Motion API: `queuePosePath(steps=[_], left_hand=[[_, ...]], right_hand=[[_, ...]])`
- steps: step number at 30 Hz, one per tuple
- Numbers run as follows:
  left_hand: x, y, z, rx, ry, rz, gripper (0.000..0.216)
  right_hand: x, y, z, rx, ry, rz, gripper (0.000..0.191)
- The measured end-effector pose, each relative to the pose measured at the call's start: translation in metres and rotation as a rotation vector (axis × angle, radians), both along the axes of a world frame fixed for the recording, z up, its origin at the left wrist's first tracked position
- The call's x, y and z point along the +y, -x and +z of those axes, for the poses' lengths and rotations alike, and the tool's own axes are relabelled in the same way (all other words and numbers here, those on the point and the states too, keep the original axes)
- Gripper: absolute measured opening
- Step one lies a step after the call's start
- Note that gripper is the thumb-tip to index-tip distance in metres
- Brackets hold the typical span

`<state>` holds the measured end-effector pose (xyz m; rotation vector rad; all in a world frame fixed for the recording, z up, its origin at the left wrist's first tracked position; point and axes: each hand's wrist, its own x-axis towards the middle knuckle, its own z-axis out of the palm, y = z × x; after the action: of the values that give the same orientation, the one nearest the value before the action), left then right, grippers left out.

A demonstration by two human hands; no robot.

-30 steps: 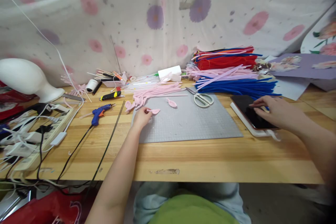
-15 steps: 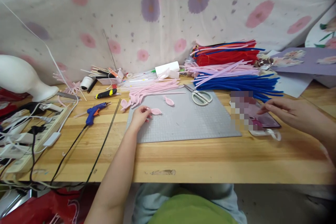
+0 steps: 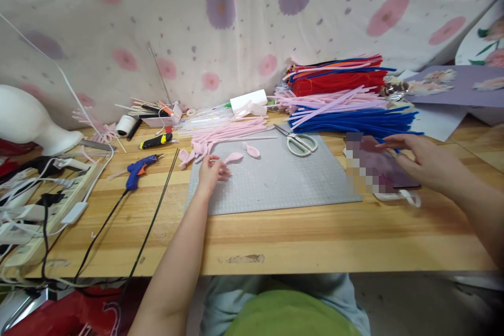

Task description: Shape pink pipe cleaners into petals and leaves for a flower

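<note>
My left hand (image 3: 209, 172) rests at the left edge of a grey cutting mat (image 3: 275, 184), fingers pinched on the stem of a pink petal loop (image 3: 232, 157) made of pipe cleaner. A second pink petal loop (image 3: 252, 150) lies just behind it on the mat. My right hand (image 3: 423, 163) hovers with fingers stretched out flat over a phone (image 3: 378, 170) lying at the mat's right edge. White-handled scissors (image 3: 301, 143) lie on the mat's far side.
Stacks of red, pink and blue pipe cleaners (image 3: 346, 102) sit at the back right. More pink petals (image 3: 220, 136) lie behind the mat. A blue glue gun (image 3: 139, 164), a utility knife (image 3: 157, 140), a power strip (image 3: 51, 205) with cables and a white foam head (image 3: 27, 118) are to the left.
My right hand lifted off the phone, whose screen lit up, and now hovers over it. My left hand shifted slightly and raised the pink petal a little.
</note>
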<state>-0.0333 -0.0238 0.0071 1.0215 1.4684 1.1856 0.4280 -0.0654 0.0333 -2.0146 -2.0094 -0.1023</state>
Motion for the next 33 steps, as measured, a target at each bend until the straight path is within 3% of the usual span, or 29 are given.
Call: queuePosePath(steps=[6,12,14,17,19,21,24,28,33], left_hand=[[0.001,-0.002,-0.013,0.157,-0.111,0.002,0.030],[-0.002,0.003,-0.019,0.218,-0.131,-0.043,0.024],[-0.005,0.003,-0.016,0.354,-0.185,-0.005,0.023],[-0.010,-0.001,-0.011,0.730,-0.408,0.024,0.028],[-0.010,-0.006,-0.011,0.927,-0.561,-0.098,0.033],[-0.009,-0.011,-0.014,1.016,-0.613,-0.265,0.032],[-0.004,-0.015,-0.020,1.051,-0.553,-0.320,0.026],[-0.002,-0.012,-0.021,0.998,-0.485,-0.180,0.019],[-0.003,-0.008,-0.017,0.831,-0.494,-0.035,0.016]], right_hand=[[-0.021,0.009,0.009,0.098,0.119,-0.046,0.038],[-0.021,0.008,-0.002,-0.015,0.109,0.076,0.034],[-0.020,0.007,-0.002,-0.064,0.136,0.081,0.033],[-0.020,0.006,0.002,-0.111,0.133,0.032,0.032],[-0.020,0.004,0.006,-0.120,0.152,-0.017,0.031],[-0.021,0.001,0.008,-0.122,0.156,-0.058,0.030],[-0.022,-0.004,0.010,-0.144,0.145,-0.090,0.030],[-0.025,-0.005,0.009,-0.152,0.152,-0.084,0.030],[-0.030,0.007,0.010,-0.075,0.165,0.091,0.030]])
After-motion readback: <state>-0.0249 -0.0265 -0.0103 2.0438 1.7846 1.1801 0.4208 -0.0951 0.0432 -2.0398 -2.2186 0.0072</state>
